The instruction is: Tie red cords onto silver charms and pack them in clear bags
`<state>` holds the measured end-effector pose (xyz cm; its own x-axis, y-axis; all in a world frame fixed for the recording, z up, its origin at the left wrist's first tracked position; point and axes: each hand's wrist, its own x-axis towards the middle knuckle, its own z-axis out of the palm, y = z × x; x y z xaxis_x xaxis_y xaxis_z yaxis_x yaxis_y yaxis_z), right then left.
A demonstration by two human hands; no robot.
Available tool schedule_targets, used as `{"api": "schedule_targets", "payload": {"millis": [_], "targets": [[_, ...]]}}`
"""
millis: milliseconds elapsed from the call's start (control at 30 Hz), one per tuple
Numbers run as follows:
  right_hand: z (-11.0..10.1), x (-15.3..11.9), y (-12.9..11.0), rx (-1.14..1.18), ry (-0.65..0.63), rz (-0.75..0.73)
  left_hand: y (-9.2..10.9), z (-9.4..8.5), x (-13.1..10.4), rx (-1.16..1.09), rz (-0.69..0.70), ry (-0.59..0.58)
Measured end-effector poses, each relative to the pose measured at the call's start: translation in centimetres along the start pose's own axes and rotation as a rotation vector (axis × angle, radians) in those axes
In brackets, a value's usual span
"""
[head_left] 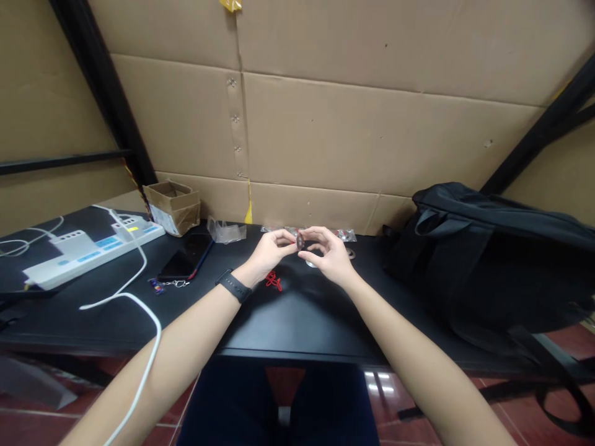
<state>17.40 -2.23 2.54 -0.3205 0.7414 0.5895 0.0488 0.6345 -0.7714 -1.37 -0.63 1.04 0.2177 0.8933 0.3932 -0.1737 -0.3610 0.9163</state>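
My left hand [272, 253] and my right hand [331, 255] meet above the black table. Between their fingertips is a small dark brown round piece [300, 240], seen nearly edge-on; its exact kind is unclear. Both hands pinch it, thumbs on the near side. A red knotted cord [274, 281] lies on the table just below my left hand. Partly hidden under my right hand is a small whitish round thing [310, 264]. Beside that hand's right edge lies a beige ring [351, 253], perhaps a tape roll.
Clear plastic packets [346, 235] lie along the cardboard wall. To the left are a clear plastic box [227, 232], a cardboard box [174, 207], a phone [179, 265], a keychain [160, 285] and a white power strip [93, 253]. A white cable [155, 328] crosses my left forearm. A black bag [488, 260] stands right.
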Motion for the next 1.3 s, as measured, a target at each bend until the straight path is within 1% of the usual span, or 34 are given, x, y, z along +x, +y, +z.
{"api": "schedule_targets", "payload": {"millis": [267, 400, 500, 600, 733, 800, 900, 1033, 1100, 1167, 1233, 1267, 1300], "targets": [[0.1, 0.0, 0.4, -0.024, 0.0, 0.021, 0.7, 0.0, 0.0, 0.253, 0.213, 0.032], [0.3, 0.0, 0.4, 0.001, 0.018, 0.047, 1.1, 0.1, -0.2, 0.306, 0.273, 0.051], [0.5, 0.0, 0.5, 0.044, 0.053, 0.077, 1.1, 0.2, -0.4, 0.355, 0.287, 0.079], [0.6, 0.0, 0.8, 0.028, 0.089, 0.088, 0.9, 0.2, -0.3, 0.367, 0.268, 0.07], [0.1, 0.1, 1.0, -0.062, 0.088, 0.087, 0.4, 0.1, 0.0, 0.257, 0.197, 0.054], [-0.3, 0.2, 0.8, -0.122, 0.063, 0.035, 0.3, 0.2, 0.0, 0.178, 0.147, 0.056], [-0.9, 0.3, 0.4, -0.252, -0.006, -0.089, 0.2, 0.3, -0.1, 0.082, 0.077, 0.05], [-1.2, 0.4, 0.1, -0.384, -0.051, -0.145, -0.1, 0.0, 0.0, 0.039, 0.01, -0.023], [-1.3, 0.3, 0.2, -0.494, -0.094, -0.163, -0.6, -0.5, 0.3, 0.042, -0.017, -0.037], [-1.6, 0.2, 0.4, -0.641, -0.173, -0.17, -1.0, -1.1, 0.7, 0.073, -0.037, 0.02], [-1.9, 0.1, 0.7, -0.74, -0.253, -0.153, -1.1, -1.6, 0.9, 0.158, -0.022, 0.092], [-2.1, 0.1, 0.9, -0.752, -0.277, -0.142, -1.1, -1.7, 0.9, 0.231, -0.001, 0.089], [-2.2, 0.0, 1.0, -0.744, -0.29, -0.134, -0.9, -1.7, 0.8, 0.317, 0.025, 0.05]]}}
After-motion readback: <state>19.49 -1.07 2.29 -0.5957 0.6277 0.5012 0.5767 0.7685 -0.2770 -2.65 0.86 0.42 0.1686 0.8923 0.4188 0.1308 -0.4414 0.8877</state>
